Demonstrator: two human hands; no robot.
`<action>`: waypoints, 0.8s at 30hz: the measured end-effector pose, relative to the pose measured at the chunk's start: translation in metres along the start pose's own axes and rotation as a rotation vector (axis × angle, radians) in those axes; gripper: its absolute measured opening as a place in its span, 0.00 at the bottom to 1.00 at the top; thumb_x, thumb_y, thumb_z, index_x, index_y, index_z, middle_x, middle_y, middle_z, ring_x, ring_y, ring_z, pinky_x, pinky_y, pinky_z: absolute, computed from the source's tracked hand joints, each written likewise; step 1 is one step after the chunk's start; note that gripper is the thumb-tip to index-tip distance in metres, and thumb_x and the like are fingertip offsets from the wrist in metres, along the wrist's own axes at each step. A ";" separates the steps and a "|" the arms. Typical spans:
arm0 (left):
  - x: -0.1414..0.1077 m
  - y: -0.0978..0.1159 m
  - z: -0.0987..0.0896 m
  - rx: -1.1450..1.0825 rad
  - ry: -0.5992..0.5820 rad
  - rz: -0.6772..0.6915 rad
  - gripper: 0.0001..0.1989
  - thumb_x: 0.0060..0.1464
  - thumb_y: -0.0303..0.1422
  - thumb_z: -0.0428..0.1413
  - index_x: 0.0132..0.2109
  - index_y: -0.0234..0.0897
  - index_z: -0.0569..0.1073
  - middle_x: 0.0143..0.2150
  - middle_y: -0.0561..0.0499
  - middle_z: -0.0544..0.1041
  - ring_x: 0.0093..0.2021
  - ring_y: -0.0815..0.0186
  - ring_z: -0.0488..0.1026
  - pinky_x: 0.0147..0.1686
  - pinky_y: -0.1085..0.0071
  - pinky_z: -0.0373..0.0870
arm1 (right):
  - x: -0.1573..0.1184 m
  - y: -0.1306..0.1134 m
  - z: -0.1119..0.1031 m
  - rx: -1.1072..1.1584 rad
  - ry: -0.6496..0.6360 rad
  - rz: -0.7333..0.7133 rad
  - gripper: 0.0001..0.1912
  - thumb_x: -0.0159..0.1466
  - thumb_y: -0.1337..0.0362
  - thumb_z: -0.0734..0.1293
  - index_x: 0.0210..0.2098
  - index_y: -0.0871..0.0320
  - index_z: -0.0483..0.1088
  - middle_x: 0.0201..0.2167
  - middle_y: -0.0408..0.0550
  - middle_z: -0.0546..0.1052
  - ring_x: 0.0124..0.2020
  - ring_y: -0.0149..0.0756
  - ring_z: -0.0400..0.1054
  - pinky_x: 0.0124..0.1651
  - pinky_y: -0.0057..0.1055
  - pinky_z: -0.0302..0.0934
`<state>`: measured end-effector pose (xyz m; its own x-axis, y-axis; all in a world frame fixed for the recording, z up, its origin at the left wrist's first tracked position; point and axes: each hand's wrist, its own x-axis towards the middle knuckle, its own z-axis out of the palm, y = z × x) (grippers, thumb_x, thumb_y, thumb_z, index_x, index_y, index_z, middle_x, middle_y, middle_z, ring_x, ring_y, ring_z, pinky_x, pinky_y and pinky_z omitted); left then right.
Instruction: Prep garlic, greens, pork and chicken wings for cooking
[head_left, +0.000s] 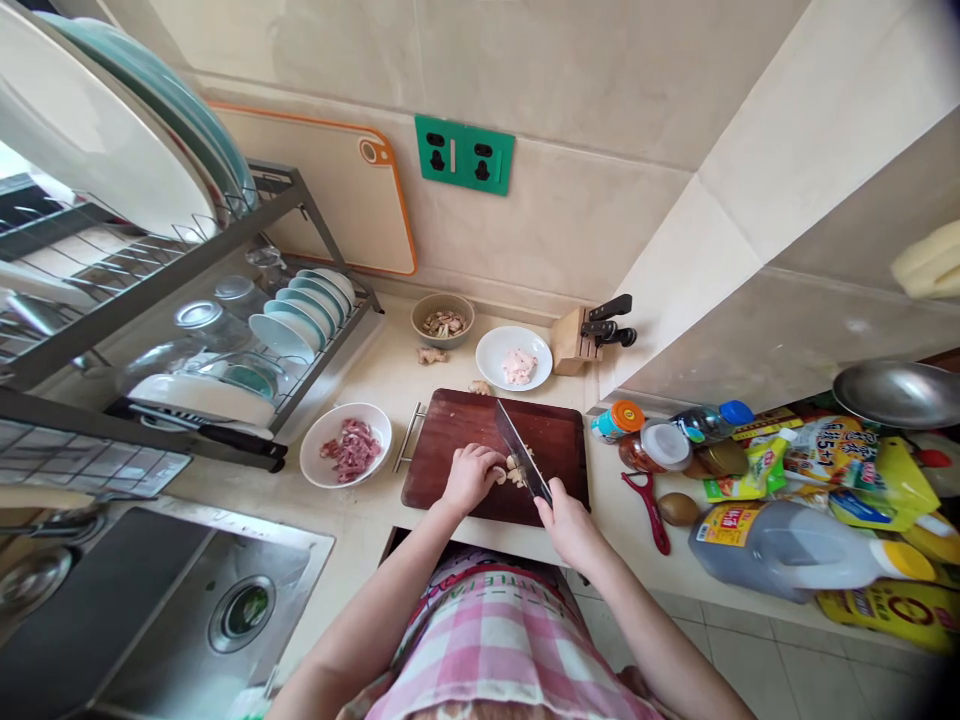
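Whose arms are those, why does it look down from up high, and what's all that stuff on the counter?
These are a person's own bare arms; there's no robot. A camera worn on their head made this one picture, looking forward and down. The right hand holds a knife by its handle. The left hand is beside pale food pieces on a brown board. Around it on the counter are a white bowl of reddish meat, a white plate and a wooden knife block.
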<state>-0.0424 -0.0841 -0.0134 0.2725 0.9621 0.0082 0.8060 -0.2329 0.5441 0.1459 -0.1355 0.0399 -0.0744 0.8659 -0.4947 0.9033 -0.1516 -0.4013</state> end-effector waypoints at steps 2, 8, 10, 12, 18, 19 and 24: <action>-0.003 -0.002 -0.002 0.009 -0.032 0.021 0.07 0.56 0.31 0.58 0.42 0.45 0.77 0.44 0.51 0.79 0.47 0.60 0.69 0.44 0.63 0.57 | 0.000 -0.001 0.005 0.005 0.025 0.035 0.07 0.70 0.62 0.55 0.44 0.58 0.59 0.34 0.53 0.78 0.33 0.38 0.73 0.30 0.27 0.49; -0.006 -0.002 0.001 0.057 -0.068 0.060 0.04 0.56 0.32 0.58 0.39 0.43 0.77 0.42 0.51 0.79 0.46 0.61 0.69 0.43 0.63 0.56 | 0.001 -0.006 0.010 -0.027 0.020 0.020 0.08 0.70 0.61 0.56 0.44 0.59 0.60 0.34 0.54 0.79 0.34 0.40 0.74 0.30 0.28 0.48; -0.007 -0.002 0.003 0.079 -0.047 0.036 0.05 0.58 0.35 0.56 0.37 0.42 0.77 0.40 0.50 0.79 0.44 0.60 0.69 0.43 0.62 0.55 | 0.000 -0.009 0.012 -0.013 0.031 0.034 0.08 0.70 0.62 0.55 0.44 0.59 0.60 0.34 0.55 0.79 0.34 0.39 0.74 0.30 0.28 0.49; -0.009 -0.003 0.005 0.101 -0.016 0.000 0.09 0.60 0.37 0.53 0.37 0.41 0.76 0.38 0.49 0.79 0.43 0.59 0.69 0.42 0.62 0.55 | -0.001 -0.011 0.016 0.013 0.052 0.057 0.09 0.71 0.62 0.54 0.46 0.60 0.59 0.36 0.55 0.79 0.35 0.39 0.74 0.31 0.27 0.51; -0.014 0.000 0.007 0.142 0.002 0.005 0.08 0.61 0.34 0.52 0.37 0.40 0.75 0.36 0.48 0.79 0.42 0.59 0.69 0.41 0.62 0.55 | 0.003 -0.015 0.006 -0.025 0.019 0.046 0.09 0.70 0.61 0.55 0.45 0.59 0.60 0.35 0.56 0.79 0.35 0.41 0.74 0.30 0.28 0.50; -0.013 0.001 0.007 0.148 -0.001 0.010 0.09 0.61 0.34 0.51 0.36 0.40 0.75 0.35 0.48 0.79 0.41 0.59 0.69 0.41 0.62 0.54 | 0.004 -0.015 0.005 -0.028 0.020 0.041 0.09 0.70 0.61 0.55 0.44 0.59 0.60 0.35 0.56 0.79 0.34 0.41 0.74 0.30 0.28 0.50; -0.006 0.007 0.012 0.176 0.022 -0.012 0.12 0.61 0.36 0.50 0.32 0.38 0.74 0.32 0.46 0.78 0.40 0.57 0.69 0.40 0.61 0.54 | 0.006 -0.017 0.010 -0.033 0.046 0.077 0.10 0.71 0.62 0.54 0.48 0.60 0.60 0.37 0.57 0.79 0.36 0.40 0.74 0.31 0.28 0.50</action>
<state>-0.0319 -0.0930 -0.0199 0.2517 0.9675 0.0221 0.8895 -0.2403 0.3887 0.1261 -0.1327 0.0356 0.0141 0.8732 -0.4871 0.9193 -0.2030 -0.3373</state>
